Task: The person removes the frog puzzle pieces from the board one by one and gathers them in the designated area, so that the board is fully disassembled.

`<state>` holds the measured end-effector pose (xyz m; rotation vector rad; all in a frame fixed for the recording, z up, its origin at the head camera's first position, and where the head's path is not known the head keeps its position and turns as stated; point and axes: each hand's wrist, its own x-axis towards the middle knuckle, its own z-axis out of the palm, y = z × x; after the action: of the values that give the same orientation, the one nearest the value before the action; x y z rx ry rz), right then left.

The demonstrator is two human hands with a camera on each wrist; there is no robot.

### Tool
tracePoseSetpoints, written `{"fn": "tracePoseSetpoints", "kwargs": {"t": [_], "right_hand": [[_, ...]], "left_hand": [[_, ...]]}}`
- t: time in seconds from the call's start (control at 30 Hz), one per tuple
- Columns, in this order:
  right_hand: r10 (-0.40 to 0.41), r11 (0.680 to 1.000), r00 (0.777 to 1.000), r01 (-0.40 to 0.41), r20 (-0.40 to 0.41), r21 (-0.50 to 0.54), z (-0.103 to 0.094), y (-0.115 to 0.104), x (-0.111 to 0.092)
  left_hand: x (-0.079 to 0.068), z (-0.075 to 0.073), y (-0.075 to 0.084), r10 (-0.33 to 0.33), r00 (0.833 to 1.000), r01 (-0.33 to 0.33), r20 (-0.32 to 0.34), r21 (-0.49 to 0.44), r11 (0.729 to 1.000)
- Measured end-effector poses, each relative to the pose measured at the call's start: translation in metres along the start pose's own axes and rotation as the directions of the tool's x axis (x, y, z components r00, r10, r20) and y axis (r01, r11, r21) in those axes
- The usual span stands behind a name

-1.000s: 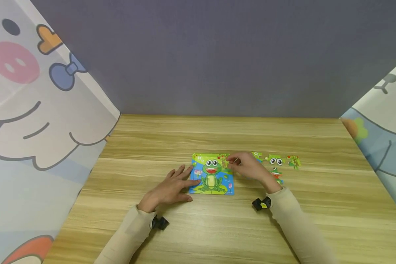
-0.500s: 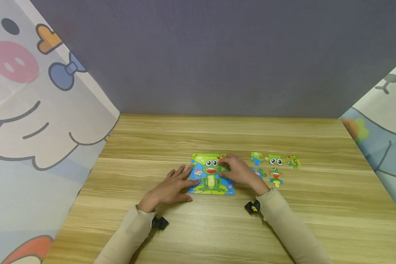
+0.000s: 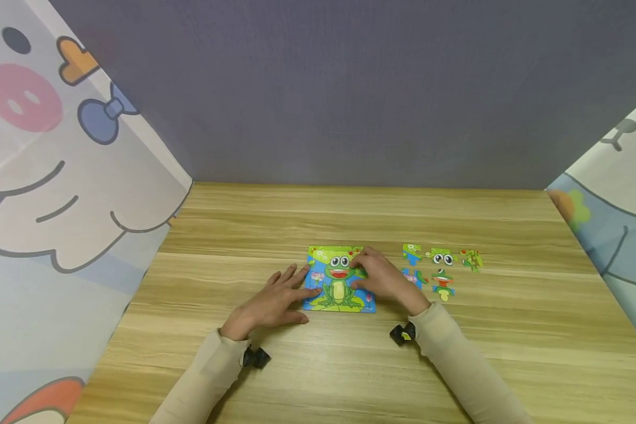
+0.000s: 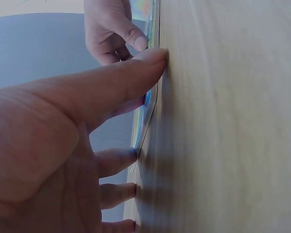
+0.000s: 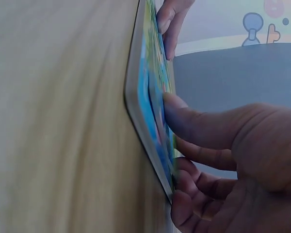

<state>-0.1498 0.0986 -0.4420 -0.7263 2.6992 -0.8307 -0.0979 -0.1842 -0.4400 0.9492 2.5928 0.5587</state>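
A square frog puzzle (image 3: 339,290) lies flat on the table, its green frog facing up. My left hand (image 3: 275,300) is spread at its left edge, index finger on the picture and thumb (image 4: 153,56) down by the near edge. Over the puzzle's right side, my right hand (image 3: 384,277) pinches a puzzle piece (image 5: 156,104) between thumb and fingers. That piece sits slightly raised at the thumb tip in the right wrist view; the hand covers much of it in the head view.
Right of the puzzle lie several loose pieces: a flower piece (image 3: 411,253), an eyes piece (image 3: 442,258), a tree piece (image 3: 473,260), a blue piece (image 3: 414,278) and a mouth piece (image 3: 443,285). A grey wall (image 3: 350,94) rises behind the wooden table (image 3: 318,377).
My right hand has moved left from the puzzle's upper right edge onto its right side, uncovering the loose pieces beside it. The left hand stays where it was.
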Motion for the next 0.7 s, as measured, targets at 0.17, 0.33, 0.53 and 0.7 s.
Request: {"fn": "tracePoseSetpoints", "kwargs": {"t": [0.17, 0.33, 0.53, 0.7], "right_hand": [[0.031, 1.0, 0.999, -0.031, -0.008, 0.003, 0.001, -0.004, 0.001], [0.039, 0.999, 0.999, -0.039, -0.026, -0.022, 0.001, -0.009, -0.001], [-0.04, 0.994, 0.997, 0.032, -0.071, -0.106, 0.0, -0.011, -0.003], [-0.116, 0.974, 0.989, 0.095, -0.095, -0.204, -0.001, -0.008, -0.005]], "left_hand": [[0.0, 0.0, 0.0, -0.003, 1.0, 0.003, 0.0, 0.001, 1.0], [0.0, 0.0, 0.0, 0.0, 1.0, 0.0, -0.003, 0.0, 1.0], [0.0, 0.0, 0.0, 0.0, 1.0, 0.0, -0.002, -0.002, 1.0], [0.0, 0.001, -0.001, 0.0, 1.0, 0.0, 0.001, -0.01, 1.0]]}}
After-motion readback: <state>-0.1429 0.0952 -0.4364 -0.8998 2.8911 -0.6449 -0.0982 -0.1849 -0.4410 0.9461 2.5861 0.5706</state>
